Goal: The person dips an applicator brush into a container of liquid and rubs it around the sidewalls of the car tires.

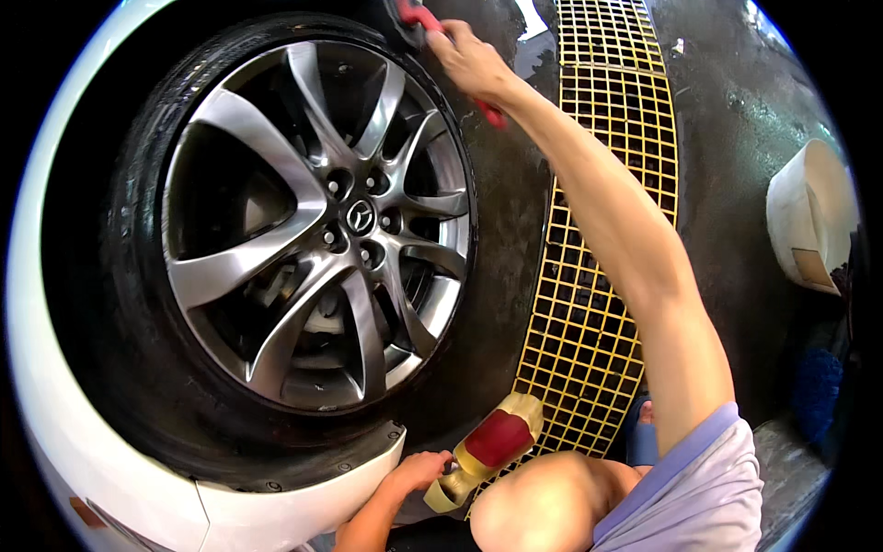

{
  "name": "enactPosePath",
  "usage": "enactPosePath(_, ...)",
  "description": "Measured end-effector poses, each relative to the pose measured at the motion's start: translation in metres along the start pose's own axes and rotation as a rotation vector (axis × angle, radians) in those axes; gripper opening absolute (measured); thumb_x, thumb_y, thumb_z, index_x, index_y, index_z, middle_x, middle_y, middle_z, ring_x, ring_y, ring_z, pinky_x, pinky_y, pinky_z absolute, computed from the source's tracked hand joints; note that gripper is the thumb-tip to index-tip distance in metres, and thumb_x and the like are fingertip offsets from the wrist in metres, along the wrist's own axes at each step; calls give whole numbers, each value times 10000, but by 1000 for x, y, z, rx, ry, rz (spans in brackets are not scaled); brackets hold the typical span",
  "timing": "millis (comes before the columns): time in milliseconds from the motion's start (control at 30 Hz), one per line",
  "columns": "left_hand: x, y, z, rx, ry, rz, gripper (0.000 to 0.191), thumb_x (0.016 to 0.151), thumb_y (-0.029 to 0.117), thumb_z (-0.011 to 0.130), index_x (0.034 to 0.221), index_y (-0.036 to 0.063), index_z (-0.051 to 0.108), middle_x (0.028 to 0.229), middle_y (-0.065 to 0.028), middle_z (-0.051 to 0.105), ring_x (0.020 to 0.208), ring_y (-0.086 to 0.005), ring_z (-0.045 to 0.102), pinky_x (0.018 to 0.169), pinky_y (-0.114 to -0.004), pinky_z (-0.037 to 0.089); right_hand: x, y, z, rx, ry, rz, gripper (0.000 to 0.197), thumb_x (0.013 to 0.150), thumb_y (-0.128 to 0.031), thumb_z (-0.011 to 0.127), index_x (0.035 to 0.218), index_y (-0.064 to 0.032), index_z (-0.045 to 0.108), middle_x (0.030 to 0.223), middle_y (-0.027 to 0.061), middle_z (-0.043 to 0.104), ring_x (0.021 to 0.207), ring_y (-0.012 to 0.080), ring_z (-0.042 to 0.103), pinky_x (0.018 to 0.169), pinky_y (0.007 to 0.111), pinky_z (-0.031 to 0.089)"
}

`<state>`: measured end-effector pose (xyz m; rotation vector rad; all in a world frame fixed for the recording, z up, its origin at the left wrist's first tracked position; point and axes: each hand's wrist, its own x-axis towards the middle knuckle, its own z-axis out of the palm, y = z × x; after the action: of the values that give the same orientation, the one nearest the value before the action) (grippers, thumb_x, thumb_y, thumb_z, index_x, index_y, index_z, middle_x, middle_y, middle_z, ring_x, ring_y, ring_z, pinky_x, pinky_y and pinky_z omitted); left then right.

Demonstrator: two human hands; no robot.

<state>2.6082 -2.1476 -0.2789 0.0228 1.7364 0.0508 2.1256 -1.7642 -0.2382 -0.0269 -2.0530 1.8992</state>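
Observation:
My right hand [472,65] is closed around the red handle of a brush [422,15], whose head is at the upper edge of the tyre [131,207], partly cut off by the picture's top. A grey multi-spoke alloy wheel [276,221] with a Mazda emblem fills the left of the view. Beside the white fender edge [331,476], my left hand [422,470] has its fingers curled at the neck end of a yellowish bottle [500,438] with a red label. The bottle lies tilted, and part of the grip is hidden.
A yellow floor grating [593,276] runs alongside the wheel on dark wet floor [724,172]. A white bucket [790,214] stands at the right, with a blue bristly thing [817,393] below it. My bare knee [534,504] is close to the bottle.

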Motion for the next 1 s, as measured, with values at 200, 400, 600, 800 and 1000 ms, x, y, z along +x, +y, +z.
enactPosePath(200,2,14,-10,122,-8,-32,339,869,148,589,1204,93,585,1097,-172,709,1063,-383,662,888,-524,516,-7,95,49,-71,37,111,589,1009,-462,385,1340,13,496,1181,410,601,1174,519,584,1019,519,456)
enactPosePath(400,11,6,-4,56,17,71,326,874,166,548,1187,99,608,1077,-167,717,1044,-383,670,881,-516,520,-133,176,54,-97,-178,550,542,1035,-433,355,1253,40,504,1018,363,661,837,461,691,755,515,564)
enactPosePath(600,10,6,-1,86,47,61,270,909,213,586,1149,97,631,1009,-121,738,984,-350,695,819,-450,543,-257,126,35,23,-348,757,479,1056,-387,332,1220,42,468,755,239,651,546,326,660,480,446,539)
enactPosePath(800,10,8,-8,-21,27,92,273,892,253,560,1093,86,637,985,-145,732,974,-368,689,801,-471,528,-321,85,-20,287,-888,1109,490,1078,-392,351,1322,14,475,695,74,539,466,153,486,430,334,460)
enactPosePath(1000,5,5,-6,-72,56,101,257,893,208,570,1109,84,634,968,-139,732,976,-354,689,792,-451,533,-257,86,-49,187,-618,986,458,1076,-436,369,1326,-79,506,636,9,480,448,88,424,384,275,375)
